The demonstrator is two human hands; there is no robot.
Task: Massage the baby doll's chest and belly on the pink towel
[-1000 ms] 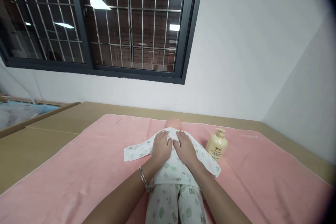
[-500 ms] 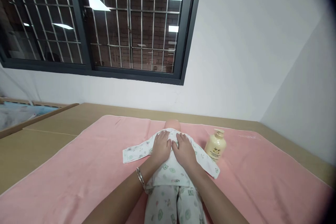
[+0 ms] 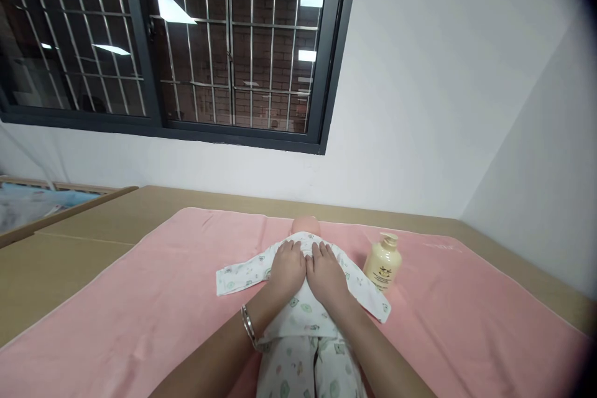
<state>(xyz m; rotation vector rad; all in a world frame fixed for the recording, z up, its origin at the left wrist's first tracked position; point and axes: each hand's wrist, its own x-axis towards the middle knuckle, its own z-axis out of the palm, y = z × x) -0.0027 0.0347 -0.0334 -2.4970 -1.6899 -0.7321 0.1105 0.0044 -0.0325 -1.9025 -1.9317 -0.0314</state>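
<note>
The doll (image 3: 308, 317) lies on the pink mat (image 3: 163, 286), left hand (image 3: 286, 268) and right hand (image 3: 326, 273) flat on its shirt (image 3: 305, 295), fingers (image 3: 323, 250) outstretched, clamping nothing. Likely light, soft-clothed; best held beneath trunk and head (image 3: 305, 225).

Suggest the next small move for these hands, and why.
Probably glide both hands outward toward the sleeves: the left hand and right hand lie palm down, side by side at the middle of the shirt, and uncovered cloth runs out to either side of them.
</note>
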